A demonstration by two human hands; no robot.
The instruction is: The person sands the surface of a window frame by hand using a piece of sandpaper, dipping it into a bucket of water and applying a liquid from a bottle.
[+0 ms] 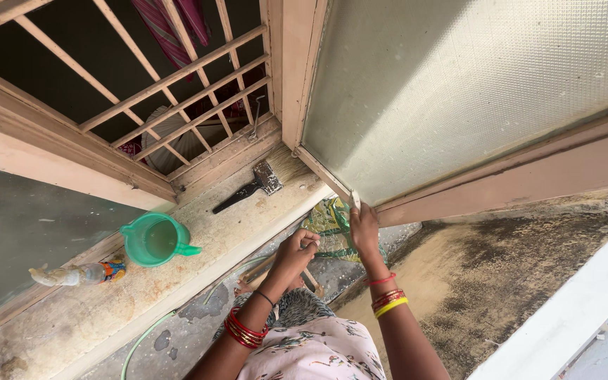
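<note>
We look down at a dusty sill (248, 218) w/ a frosted pane (473, 77) at approx 1 o'clock and a wooden grille (170, 91) at 11.

Our right hand (364, 229) sits near centre, at the pane's lower corner. Its fingers are pinched together on a small pale tool (355, 200), prob. a scraper, tip touching the frame (416, 200) where it meets the glass. We can't tell the tool's exact kind; too small.

Our left hand (295, 250) is just beside the right, at its 8 o'clock. Fingers curled shut around a thin pale thing; what it is, we can't tell. A wooden stick (262, 267) lies below that hand, partly hidden by it.

Both wrists carry bangles: red on the left, red plus yellow on the right.

A green-yellow bag (328, 222) lies behind the hands, touching the sill edge.

On the sill, at 10 o'clock from the hands, a brush (251, 186) w/ black handle lies flat, bristles toward the frame. Further along at 9, a green mug (155, 239) stands upright, well apart from the hands. At far 9 a plastic bottle (79, 273) lies on its side.

A green hose (142, 338) curves along the floor (487, 281) at 7 o'clock. The floor at 4 is stained dark and sandy.
</note>
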